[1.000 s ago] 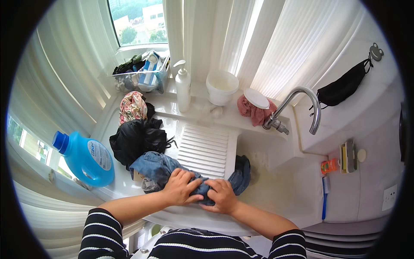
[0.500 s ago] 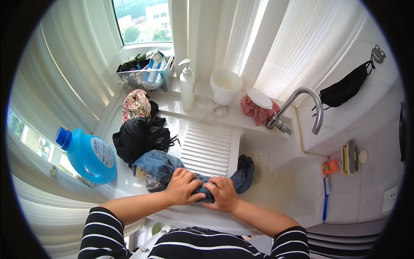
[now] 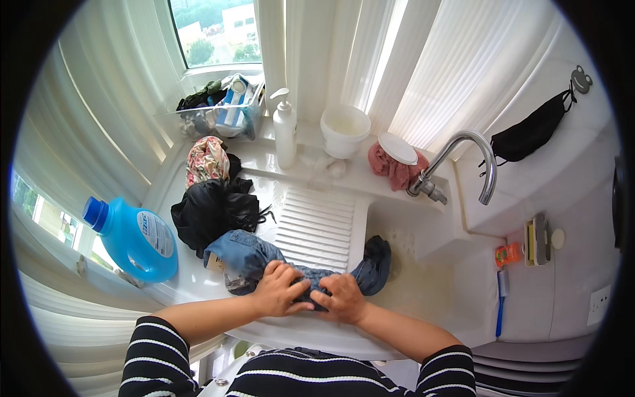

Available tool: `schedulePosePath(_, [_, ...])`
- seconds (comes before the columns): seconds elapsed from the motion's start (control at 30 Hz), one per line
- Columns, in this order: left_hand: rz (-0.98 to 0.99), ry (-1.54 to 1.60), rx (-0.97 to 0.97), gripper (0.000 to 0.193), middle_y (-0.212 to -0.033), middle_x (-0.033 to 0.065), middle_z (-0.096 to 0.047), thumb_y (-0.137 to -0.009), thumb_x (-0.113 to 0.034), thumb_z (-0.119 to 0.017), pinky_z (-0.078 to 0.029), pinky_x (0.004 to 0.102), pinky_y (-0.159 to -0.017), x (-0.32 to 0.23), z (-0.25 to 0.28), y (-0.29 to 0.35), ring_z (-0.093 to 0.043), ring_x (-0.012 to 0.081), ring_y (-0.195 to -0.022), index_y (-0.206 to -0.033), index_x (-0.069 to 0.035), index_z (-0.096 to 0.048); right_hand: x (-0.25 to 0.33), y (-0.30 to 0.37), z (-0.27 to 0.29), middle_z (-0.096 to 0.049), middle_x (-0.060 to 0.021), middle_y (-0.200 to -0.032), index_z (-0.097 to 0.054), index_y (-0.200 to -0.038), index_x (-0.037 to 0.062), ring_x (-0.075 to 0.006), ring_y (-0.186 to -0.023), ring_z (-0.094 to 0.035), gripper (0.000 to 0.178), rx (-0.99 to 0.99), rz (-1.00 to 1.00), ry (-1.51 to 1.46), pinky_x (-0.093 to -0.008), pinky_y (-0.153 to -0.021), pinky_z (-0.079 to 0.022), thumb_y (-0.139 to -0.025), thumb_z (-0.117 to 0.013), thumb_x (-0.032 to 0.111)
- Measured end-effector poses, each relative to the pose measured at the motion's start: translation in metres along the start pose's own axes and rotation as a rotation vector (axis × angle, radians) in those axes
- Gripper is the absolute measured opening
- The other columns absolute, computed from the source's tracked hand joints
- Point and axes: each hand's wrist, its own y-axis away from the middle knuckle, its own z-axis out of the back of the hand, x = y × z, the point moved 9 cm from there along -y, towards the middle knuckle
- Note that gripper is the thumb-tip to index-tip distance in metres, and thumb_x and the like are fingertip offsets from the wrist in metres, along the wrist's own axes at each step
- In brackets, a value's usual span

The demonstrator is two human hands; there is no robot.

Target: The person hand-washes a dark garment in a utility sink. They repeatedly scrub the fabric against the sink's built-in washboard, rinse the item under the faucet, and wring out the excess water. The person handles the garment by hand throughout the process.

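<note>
A wet blue denim garment [image 3: 248,255] lies across the near end of the white ribbed washboard [image 3: 314,228], and its right end hangs over into the sink basin [image 3: 423,291]. My left hand [image 3: 283,289] is closed on the middle of the denim, fingers curled over it. Close beside it, my right hand [image 3: 341,298] grips the same cloth, thumb toward the left hand. The fabric between them is bunched, and part of it is hidden under my fingers. A black garment [image 3: 215,212] is heaped just behind the denim's left end.
At left stands a blue detergent jug [image 3: 139,241]. Along the back are a clear bin [image 3: 248,122], a white pump bottle [image 3: 285,139], a white tub [image 3: 344,132] and a pink cloth [image 3: 390,169]. A curved faucet [image 3: 489,169] overhangs the basin. A blue-handled brush [image 3: 501,304] hangs at right.
Both hands stay on the denim with only a slight shift. The right hand's fingers have lifted a little and spread, and the cloth between the hands has moved slightly.
</note>
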Motion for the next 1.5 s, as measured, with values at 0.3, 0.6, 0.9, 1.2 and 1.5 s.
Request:
schedulePosePath(0.3, [0.655,-0.336,-0.105,0.039,-0.115,0.0174,-0.063,-0.094,-0.043,-0.051,-0.037,0.0526,-0.098,0.127,-0.033,-0.084,-0.057,0.0351,-0.108,-0.104,-0.01,-0.069,-0.147,-0.048,-0.052,-0.038,-0.0169,-0.147,-0.049,-0.137,0.0175,-0.0369,-0.133,-0.038,0.069,0.093,-0.658,0.042,-0.0512,-0.102,-0.038,-0.074,-0.076,0.029])
schedulePosePath(0.6, [0.039,-0.015,0.062,0.037,-0.086,0.0124,-0.059,-0.085,-0.046,-0.064,-0.038,0.0458,-0.081,0.036,-0.025,-0.023,-0.057,0.0295,-0.08,-0.079,-0.009,-0.062,-0.036,-0.015,-0.032,-0.056,-0.0093,-0.099,-0.053,-0.106,0.0145,-0.0289,-0.086,-0.059,0.055,0.029,-0.058,-0.066,-0.0413,-0.073,-0.047,-0.064,-0.082,0.037])
schedulePosePath(0.9, [0.331,-0.104,-0.068,0.033,-0.095,0.0131,-0.063,-0.091,-0.038,-0.058,-0.039,0.051,-0.092,0.078,-0.029,-0.057,-0.058,0.0337,-0.094,-0.092,-0.007,-0.069,-0.068,-0.033,-0.015,-0.052,-0.0151,-0.124,-0.054,-0.124,0.013,-0.0325,-0.108,-0.053,0.05,0.099,-0.324,0.05,-0.0454,-0.086,-0.046,-0.081,-0.072,0.032])
schedulePosePath(1.2, [0.417,-0.263,-0.216,0.026,-0.08,0.0114,-0.061,-0.09,-0.031,-0.06,-0.041,0.0437,-0.075,0.115,-0.036,-0.09,-0.057,0.0313,-0.079,-0.079,-0.007,-0.061,-0.117,-0.033,-0.041,-0.055,-0.0145,-0.111,-0.051,-0.123,0.0107,-0.0328,-0.105,-0.053,0.054,0.098,-0.533,0.061,-0.0456,-0.088,-0.042,-0.078,-0.076,0.028])
schedulePosePath(1.5, [0.432,-0.121,0.236,0.09,-0.125,0.0207,-0.055,-0.08,-0.066,-0.061,-0.024,0.0602,-0.11,0.106,-0.025,-0.053,-0.049,0.0369,-0.123,-0.138,0.0,-0.041,-0.109,0.03,0.001,-0.051,-0.0165,-0.136,-0.033,-0.149,0.0143,-0.034,-0.123,-0.049,0.091,0.348,-0.696,0.195,-0.0643,-0.107,-0.026,-0.077,-0.072,0.054])
